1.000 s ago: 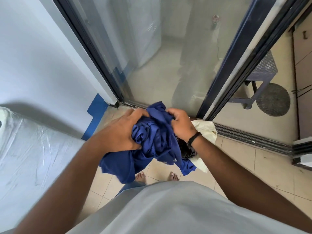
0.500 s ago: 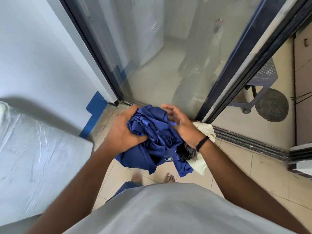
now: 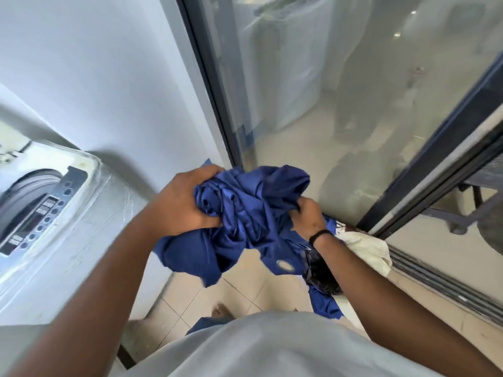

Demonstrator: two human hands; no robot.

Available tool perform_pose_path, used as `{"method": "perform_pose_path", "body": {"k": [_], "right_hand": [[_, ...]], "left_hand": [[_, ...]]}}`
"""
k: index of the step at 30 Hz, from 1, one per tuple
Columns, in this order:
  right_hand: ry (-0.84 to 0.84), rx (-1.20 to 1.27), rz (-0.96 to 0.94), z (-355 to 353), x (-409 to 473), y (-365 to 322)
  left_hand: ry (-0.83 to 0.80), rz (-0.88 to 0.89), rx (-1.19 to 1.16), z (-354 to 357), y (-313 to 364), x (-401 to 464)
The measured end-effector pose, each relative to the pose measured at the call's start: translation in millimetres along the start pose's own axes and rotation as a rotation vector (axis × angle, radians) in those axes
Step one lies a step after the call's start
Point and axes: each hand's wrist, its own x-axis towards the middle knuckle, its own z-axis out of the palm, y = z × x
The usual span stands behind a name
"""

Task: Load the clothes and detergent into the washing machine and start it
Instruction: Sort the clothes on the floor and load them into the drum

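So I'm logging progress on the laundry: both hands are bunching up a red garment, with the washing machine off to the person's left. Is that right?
Not quite: the garment is dark blue, not red, as the head view shows. The rest stands: the left hand and right hand both have a grip on it, bunching it up, and the washing machine is off to the person's left.

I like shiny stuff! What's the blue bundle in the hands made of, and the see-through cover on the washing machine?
Blue bundle: soft cloth, probably a smooth synthetic knit; it crumples into folds with a slight sheen.
Cover on the washing machine: looks like thin clear plastic film; it wrinkles and glints over the white body.
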Motion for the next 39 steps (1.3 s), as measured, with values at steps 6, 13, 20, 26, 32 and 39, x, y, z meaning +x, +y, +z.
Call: {"method": "perform_pose_path", "body": {"k": [6,13,20,26,32,39], "right_hand": [[0.089,0.047,-0.437,4.8,-8.8,-141.2],[-0.215,-0.042,-0.810,37.3,-26.5,-246.9],[-0.326,0.440,-0.516,75.2,-7.3,-266.2],[-0.371,0.068,-0.369,152.8,48.5,-222.9],[-0.463,-0.217,-0.591,233.8,26.8,-286.5],[-0.332,0.170,-0.408,277.6,57.7,-336.7]], "left_hand": [[0.179,-0.018,0.166,-12.1,-32.5,-24.8],[0.327,0.021,0.064,-61.1,-64.7,-55.5],[0.619,-0.004,0.053,-97.4,-99.5,-76.8],[0.784,0.093,-0.164,-149.1,-115.6,-101.2],[0.922,0.177,-0.297,-198.8,-131.0,-132.0],[0.950,0.092,-0.107,-238.6,-173.6,-172.6]]}}
